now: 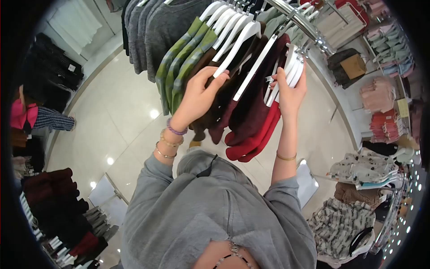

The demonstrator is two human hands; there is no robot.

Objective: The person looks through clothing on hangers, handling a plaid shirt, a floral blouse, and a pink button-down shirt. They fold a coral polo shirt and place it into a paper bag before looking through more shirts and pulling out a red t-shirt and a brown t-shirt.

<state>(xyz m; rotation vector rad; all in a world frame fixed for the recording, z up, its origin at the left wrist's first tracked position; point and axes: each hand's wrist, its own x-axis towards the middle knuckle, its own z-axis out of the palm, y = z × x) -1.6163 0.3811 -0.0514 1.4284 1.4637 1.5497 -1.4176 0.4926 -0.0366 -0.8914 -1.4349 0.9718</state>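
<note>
White hangers with clothes hang from a chrome rail (298,18). My left hand (202,92) pinches the lower end of a white hanger (238,44) that bears a dark brown garment. My right hand (290,89) is wrapped round several white hangers (293,67) above red garments (257,139). Between my hands, another white hanger (255,67) slants over dark maroon garments (251,107). Green patterned garments (181,62) hang to the left of my left hand, with grey tops (168,33) beyond them.
Dark clothes (51,210) hang at the lower left, patterned clothes (345,224) at the lower right. Folded and hanging clothes line the right wall shelves (378,94). At the far left, part of a person (49,117) shows. A dark bag (342,67) stands beyond the rail.
</note>
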